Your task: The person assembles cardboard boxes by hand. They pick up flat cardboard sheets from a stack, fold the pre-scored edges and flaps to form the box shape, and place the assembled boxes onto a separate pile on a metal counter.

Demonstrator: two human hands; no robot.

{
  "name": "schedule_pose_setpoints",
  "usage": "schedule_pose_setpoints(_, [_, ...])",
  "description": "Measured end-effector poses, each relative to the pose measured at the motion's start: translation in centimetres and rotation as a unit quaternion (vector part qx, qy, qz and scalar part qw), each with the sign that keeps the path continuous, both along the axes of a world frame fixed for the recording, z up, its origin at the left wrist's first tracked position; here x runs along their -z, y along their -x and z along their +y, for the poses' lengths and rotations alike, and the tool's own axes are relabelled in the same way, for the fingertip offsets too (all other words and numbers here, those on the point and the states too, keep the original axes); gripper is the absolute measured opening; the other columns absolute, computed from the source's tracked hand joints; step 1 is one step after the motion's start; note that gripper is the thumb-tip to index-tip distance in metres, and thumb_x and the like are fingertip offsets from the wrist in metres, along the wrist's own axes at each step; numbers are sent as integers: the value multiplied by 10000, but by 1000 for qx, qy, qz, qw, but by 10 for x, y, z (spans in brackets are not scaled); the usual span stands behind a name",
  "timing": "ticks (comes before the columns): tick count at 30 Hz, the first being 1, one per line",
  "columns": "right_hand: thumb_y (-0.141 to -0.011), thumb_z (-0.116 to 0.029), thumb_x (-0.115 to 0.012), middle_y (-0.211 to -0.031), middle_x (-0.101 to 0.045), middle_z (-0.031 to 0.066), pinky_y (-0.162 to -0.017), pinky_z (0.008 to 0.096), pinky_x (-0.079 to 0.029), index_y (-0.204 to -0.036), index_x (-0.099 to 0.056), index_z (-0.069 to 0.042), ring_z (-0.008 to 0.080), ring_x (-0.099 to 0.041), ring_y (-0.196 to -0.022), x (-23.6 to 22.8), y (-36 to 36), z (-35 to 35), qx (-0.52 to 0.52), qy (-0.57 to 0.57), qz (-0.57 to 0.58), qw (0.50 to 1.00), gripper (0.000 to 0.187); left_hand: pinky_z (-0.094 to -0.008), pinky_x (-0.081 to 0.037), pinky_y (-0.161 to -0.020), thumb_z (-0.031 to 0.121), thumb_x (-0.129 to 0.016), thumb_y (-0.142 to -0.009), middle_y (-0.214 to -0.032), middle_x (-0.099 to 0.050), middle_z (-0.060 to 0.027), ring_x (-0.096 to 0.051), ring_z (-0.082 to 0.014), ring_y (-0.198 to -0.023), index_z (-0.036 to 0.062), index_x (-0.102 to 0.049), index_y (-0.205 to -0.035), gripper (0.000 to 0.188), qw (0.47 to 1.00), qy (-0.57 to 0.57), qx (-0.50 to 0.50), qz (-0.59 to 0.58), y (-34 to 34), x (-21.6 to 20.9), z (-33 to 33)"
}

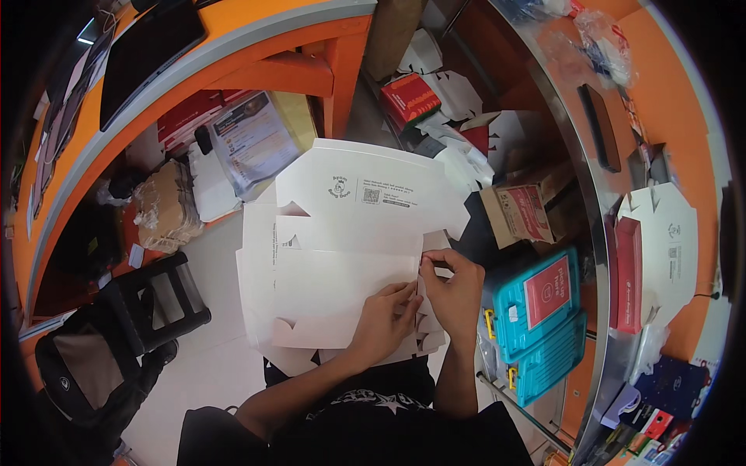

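Note:
A flat white cardboard box blank (350, 283) with cut flaps, slots and small dark print lies in front of my body, with other white sheets of card showing beneath its left edge. Its right edge is where both hands work. My left hand (383, 322) rests low on the card, fingers bent and drawn together at the edge flaps. Just to the right, my right hand (454, 289) pinches a flap at the fold between thumb and forefinger. The fingertips partly hide the fold, and what supports the card is hidden.
A black step stool (159, 299) and a backpack (85, 365) stand on the left floor. Turquoise plastic boxes (536, 330) are close by my right arm. On the right counter lie a phone (598, 128) and a partly folded red-and-white box (657, 260). An orange desk (272, 74) bounds the far left.

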State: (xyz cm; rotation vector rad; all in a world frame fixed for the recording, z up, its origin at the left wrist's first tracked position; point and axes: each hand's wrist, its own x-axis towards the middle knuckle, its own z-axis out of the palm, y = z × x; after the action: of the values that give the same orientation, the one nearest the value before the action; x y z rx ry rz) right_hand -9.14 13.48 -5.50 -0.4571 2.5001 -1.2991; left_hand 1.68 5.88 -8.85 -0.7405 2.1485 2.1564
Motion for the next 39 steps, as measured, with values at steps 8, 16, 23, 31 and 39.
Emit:
schedule_pose_setpoints(8, [-850,-84,-690,-768,-729,147,-681,274,-571,-890,-705,89,153,-705,-724,1,7,-2,-3,-26,-19,999,179,-331,-606,-776,155,-563,-993,-1198,-629,-209,-689,-260,-963,-63,-579,-1277,358,1000,-17,0,-8,-1,9,-1])
schedule_pose_setpoints(16, [-855,-48,-676,-809,-721,138,-669,307,-599,-902,-712,70,164,-698,-713,5,-14,11,23,-5,-22,999,132,-350,-602,-812,132,-546,-995,-1205,-614,-198,-683,-267,-983,-49,-582,-1279,338,999,-35,15,-7,-1,6,0])
schedule_pose_setpoints(23, [-855,-17,-660,-865,-691,175,-662,329,-616,-875,-684,75,268,-718,-735,1,-22,7,-1,-17,8,1000,97,-404,-566,-741,158,-558,-971,-1193,-604,-261,-697,-372,-857,-46,-624,-1214,324,998,31,-5,52,-3,17,4])
schedule_pose_setpoints(31, [-859,-11,-668,-831,-694,145,-695,319,-612,-878,-684,74,199,-701,-705,8,-28,18,22,-10,15,1000,88,-411,-556,-748,128,-557,-960,-1193,-601,-263,-690,-370,-847,-37,-625,-1212,309,997,36,12,63,-3,20,9])
schedule_pose_setpoints(39, [-851,-14,-677,-876,-687,155,-717,325,-603,-860,-679,75,208,-703,-767,24,-34,28,14,17,7,1000,89,-390,-571,-786,107,-545,-972,-1175,-616,-253,-682,-366,-929,-60,-577,-1255,329,996,-76,5,35,-5,22,9])
